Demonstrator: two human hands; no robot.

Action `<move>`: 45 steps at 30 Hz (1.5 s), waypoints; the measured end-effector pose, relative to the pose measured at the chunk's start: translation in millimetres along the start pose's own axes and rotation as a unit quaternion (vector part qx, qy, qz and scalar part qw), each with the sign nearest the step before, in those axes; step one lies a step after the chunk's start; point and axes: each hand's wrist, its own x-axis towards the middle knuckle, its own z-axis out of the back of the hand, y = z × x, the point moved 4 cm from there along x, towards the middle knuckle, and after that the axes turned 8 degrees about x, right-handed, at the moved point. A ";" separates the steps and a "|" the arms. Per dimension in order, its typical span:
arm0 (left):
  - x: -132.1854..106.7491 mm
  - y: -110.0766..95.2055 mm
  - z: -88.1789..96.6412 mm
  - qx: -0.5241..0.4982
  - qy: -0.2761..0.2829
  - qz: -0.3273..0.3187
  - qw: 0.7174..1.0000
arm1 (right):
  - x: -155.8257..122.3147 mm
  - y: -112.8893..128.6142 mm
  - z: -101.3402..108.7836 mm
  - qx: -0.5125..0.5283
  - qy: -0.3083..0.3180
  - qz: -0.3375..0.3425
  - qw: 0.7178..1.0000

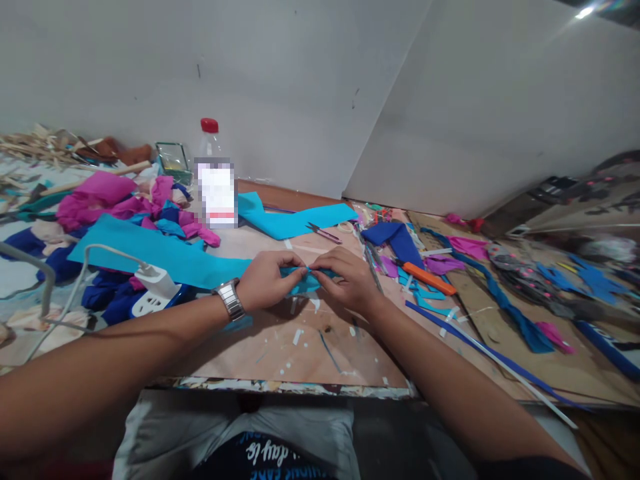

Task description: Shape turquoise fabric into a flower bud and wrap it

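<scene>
A long turquoise fabric strip [215, 268] stretches from the pile on the left to the middle of the wooden board. My left hand [267, 279], with a metal watch [231, 300] at its wrist, pinches the strip's right end between thumb and fingers. Close against it, my right hand [347, 280] pinches the same end, and the fingertips of both hands nearly meet. Small folds of the fabric show beneath the fingers. Just beyond the hands lie small thread snips [324, 233] and another turquoise strip [285, 223].
A bottle with a red cap [209, 125] stands at the back. Crumpled pink fabric [107, 197] and a white plug adapter [155, 293] lie left. On the right are an orange cutter [429, 279], blue fabric pieces [395, 240] and a thin white stick [520, 380].
</scene>
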 end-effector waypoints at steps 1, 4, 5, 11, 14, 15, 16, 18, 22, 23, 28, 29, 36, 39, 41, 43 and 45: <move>-0.4 -0.9 0.3 0.007 -0.002 -0.006 1.000 | -0.1 -0.1 -0.4 -0.002 0.002 -0.004 1.000; -0.9 -3.8 0.8 0.028 -0.003 -0.022 0.999 | -0.3 0.0 -1.4 -0.007 0.004 -0.018 1.000; -1.0 -4.8 1.0 0.038 -0.005 -0.028 0.999 | -0.3 0.2 -1.8 -0.008 0.005 -0.024 1.000; -2.3 -7.9 0.6 0.099 -0.028 -0.060 0.993 | -0.8 2.3 -3.4 -0.002 0.017 -0.044 0.999; -3.6 -9.4 -0.2 0.109 -0.031 -0.084 0.990 | -1.4 1.1 -5.0 0.006 0.031 -0.063 0.998; -3.9 -9.7 -0.3 0.115 -0.030 -0.089 0.989 | -1.7 0.3 -5.7 0.009 0.033 -0.070 0.997; -4.0 -9.8 -0.3 0.123 -0.030 -0.092 0.988 | -2.0 -0.5 -6.2 0.011 0.033 -0.076 0.997; -4.0 -9.7 -0.3 0.143 -0.030 -0.094 0.985 | -2.4 -2.0 -6.8 0.010 0.027 -0.082 0.996; -3.5 -9.0 -0.8 0.169 -0.022 -0.093 0.981 | -2.4 -2.4 -7.3 0.000 0.027 -0.083 0.996; -3.4 -9.0 -1.2 0.172 -0.020 -0.096 0.980 | -2.3 -2.0 -7.4 -0.002 0.033 -0.081 0.996; -3.8 -9.1 -2.9 0.176 -0.016 -0.110 0.978 | -2.6 -2.2 -9.7 -0.008 0.067 -0.080 0.994; -3.9 -8.7 -3.0 0.177 -0.016 -0.109 0.978 | -2.9 -2.9 -10.0 -0.005 0.067 -0.083 0.994; -3.5 -4.9 -4.8 0.168 -0.015 -0.084 0.982 | -3.7 -4.6 -9.1 -0.004 0.045 -0.072 0.996; -3.3 -5.5 -5.1 0.170 -0.014 -0.087 0.981 | -3.5 -4.8 -9.6 -0.007 0.054 -0.077 0.996; -3.3 -6.2 -5.1 0.171 -0.013 -0.093 0.981 | -3.4 -4.8 -9.5 -0.004 0.053 -0.072 0.996; -3.3 -6.4 -5.1 0.170 -0.010 -0.096 0.981 | -3.4 -4.8 -9.2 0.005 0.047 -0.063 0.997; -3.4 -6.2 -5.0 0.171 -0.008 -0.095 0.981 | -3.4 -4.8 -8.4 0.011 0.037 -0.056 0.998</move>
